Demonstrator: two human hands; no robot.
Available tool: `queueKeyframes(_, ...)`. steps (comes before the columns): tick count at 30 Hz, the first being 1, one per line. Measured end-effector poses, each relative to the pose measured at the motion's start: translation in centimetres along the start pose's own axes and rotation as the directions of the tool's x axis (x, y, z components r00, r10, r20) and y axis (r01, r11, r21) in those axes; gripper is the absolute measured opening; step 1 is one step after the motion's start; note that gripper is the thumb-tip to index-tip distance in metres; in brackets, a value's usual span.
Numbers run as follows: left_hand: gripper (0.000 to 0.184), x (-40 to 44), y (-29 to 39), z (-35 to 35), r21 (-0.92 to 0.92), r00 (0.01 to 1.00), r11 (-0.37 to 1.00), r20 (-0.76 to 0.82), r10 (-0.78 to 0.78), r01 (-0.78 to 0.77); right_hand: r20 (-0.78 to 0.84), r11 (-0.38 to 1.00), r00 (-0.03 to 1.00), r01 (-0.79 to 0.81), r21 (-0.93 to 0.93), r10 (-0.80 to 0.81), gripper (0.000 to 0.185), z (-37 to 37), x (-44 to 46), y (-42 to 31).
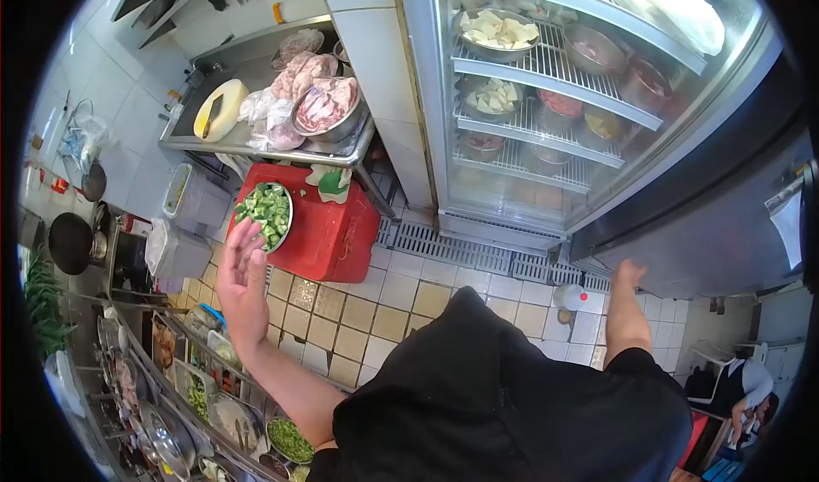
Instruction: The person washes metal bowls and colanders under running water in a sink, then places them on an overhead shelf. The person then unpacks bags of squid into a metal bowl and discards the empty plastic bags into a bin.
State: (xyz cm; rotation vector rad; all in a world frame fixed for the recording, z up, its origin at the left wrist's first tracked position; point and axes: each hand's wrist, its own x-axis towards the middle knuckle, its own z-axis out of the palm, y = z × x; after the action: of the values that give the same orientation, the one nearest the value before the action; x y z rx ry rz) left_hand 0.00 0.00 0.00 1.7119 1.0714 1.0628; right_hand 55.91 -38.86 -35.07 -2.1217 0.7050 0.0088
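Note:
My left hand [242,266] is raised at the left with its fingers apart and nothing in it. Just beyond its fingertips, a bowl of chopped green vegetables [268,213] stands on a red container [320,235]. Low at the right, my right hand [630,275] is beside the dark steel cabinet door [708,200]; its fingers are too small and partly hidden to make out. A glass-fronted fridge [512,217] holds bowls of pale cut pieces [498,30] and meat [560,102] on wire shelves.
A steel sink counter [256,149] holds a bowl of raw meat [327,105], bags and a yellow-rimmed board with a knife [219,111]. Food trays line the lower left [230,418]. A plastic bottle [569,297] stands on the tiles. Another person [751,388] is at the far lower right.

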Motion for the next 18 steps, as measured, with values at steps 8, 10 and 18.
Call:
queueKeyframes(8,0.043,-3.9,-2.8,1.3,-0.130,0.981,0.987,0.183,-0.066,0.091,-0.041,0.896,0.992,0.124,0.426,-0.118,0.068,-3.3,9.4,-10.6)
queueKeyframes(10,0.041,-5.4,-4.0,0.9,-0.159,0.978,0.978,0.181,-0.107,0.136,0.069,0.844,0.993,0.042,0.535,-0.094,0.077,-4.2,6.0,-12.2)
queueKeyframes(18,0.041,-7.6,-7.3,0.7,-0.198,0.953,0.945,0.208,-0.219,0.260,0.061,0.963,0.976,0.196,0.185,-0.210,0.036,-8.7,14.4,-8.9)
